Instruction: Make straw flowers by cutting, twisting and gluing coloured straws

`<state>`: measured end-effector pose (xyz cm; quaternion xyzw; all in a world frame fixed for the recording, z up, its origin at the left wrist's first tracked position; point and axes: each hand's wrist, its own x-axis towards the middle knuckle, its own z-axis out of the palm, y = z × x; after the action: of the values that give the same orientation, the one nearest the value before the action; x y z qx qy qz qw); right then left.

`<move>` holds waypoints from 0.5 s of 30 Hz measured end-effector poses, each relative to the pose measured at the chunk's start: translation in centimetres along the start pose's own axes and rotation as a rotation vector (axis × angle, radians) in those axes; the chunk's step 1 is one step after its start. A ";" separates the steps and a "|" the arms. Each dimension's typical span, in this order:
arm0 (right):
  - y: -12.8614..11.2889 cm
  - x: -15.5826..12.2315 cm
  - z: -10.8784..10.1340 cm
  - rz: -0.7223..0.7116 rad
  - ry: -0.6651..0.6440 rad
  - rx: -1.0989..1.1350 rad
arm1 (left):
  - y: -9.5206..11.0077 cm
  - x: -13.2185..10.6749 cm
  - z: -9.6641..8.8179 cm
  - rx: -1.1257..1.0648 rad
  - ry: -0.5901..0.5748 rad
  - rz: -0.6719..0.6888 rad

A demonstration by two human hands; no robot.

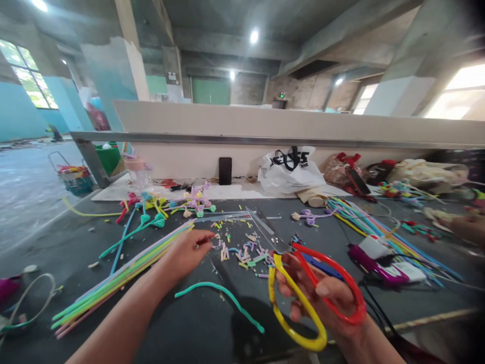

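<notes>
Far left on the dark table (pixel 189 333): a bundle of colored pipe cleaners (pixel 125 275), light, soft, easily bent, best taken by pinching the stems. Beside its upper end, left hand (pixel 185 253), fingertips pinched together on something small, too tiny to name. Below, a loose teal pipe cleaner (pixel 220 298). Centre: scattered cut bits (pixel 246 250). Right: right hand (pixel 322 298), fingers threaded through and closed on the red and yellow loops of the scissors (pixel 299 273), stiff, sharp, blades open toward the bits.
</notes>
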<state>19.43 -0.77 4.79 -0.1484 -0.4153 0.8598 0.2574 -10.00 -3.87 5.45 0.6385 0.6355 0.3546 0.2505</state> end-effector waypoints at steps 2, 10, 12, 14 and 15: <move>0.3 -0.4 0.4 -0.013 0.013 0.032 | 1.4 0.8 0.0 -0.396 0.059 -0.111; 4.0 1.1 0.7 0.098 -0.053 -0.033 | 4.8 2.6 5.0 -1.210 -0.119 -0.329; 4.2 0.6 0.3 0.124 -0.037 -0.052 | 3.9 3.3 5.6 -1.103 -0.082 -0.354; 3.9 -0.8 0.2 0.114 -0.012 -0.105 | 2.6 3.8 5.2 -1.044 -0.036 -0.329; 3.7 -1.7 0.2 0.104 0.018 -0.145 | 2.0 4.1 4.7 -1.032 -0.022 -0.323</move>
<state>19.53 -3.80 2.05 -0.1956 -0.4661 0.8382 0.2046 -5.39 0.62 4.59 0.3304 0.4663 0.5710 0.5894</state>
